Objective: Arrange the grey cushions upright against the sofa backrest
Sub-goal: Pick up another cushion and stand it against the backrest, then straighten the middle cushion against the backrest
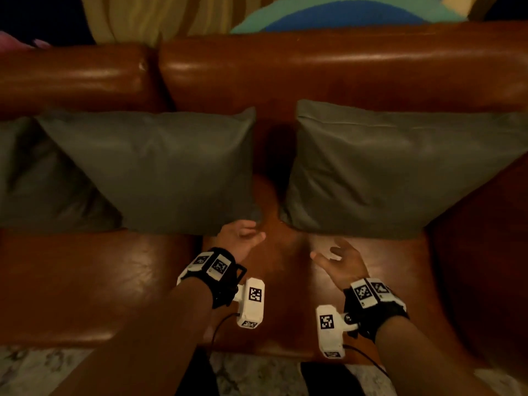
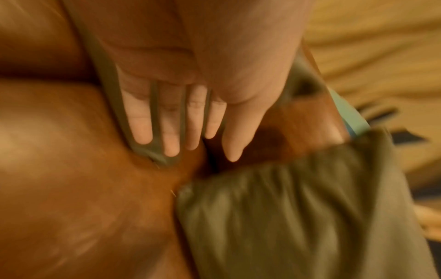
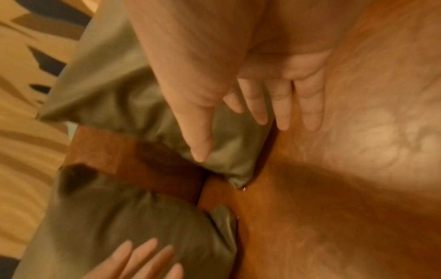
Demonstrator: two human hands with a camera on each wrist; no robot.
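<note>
Three grey cushions lean upright against the brown leather sofa backrest (image 1: 343, 67): one at the far left (image 1: 28, 181), a middle one (image 1: 160, 170) and a right one (image 1: 385, 172). My left hand (image 1: 250, 231) hovers by the middle cushion's lower right corner (image 2: 107, 75), its fingers (image 2: 143, 122) straight and holding nothing. My right hand (image 1: 325, 252) is over the seat just in front of the right cushion's lower left corner (image 3: 226, 160), its fingers (image 3: 257, 105) spread and empty. A strip of backrest shows between the two nearer cushions.
The sofa seat (image 1: 85, 281) stretches bare in front of the cushions. The sofa arm (image 1: 485, 252) rises at the right. Behind the backrest are a yellow drape (image 1: 143, 15) and a blue and teal object (image 1: 343, 15). Marbled floor (image 1: 257, 375) lies below the seat edge.
</note>
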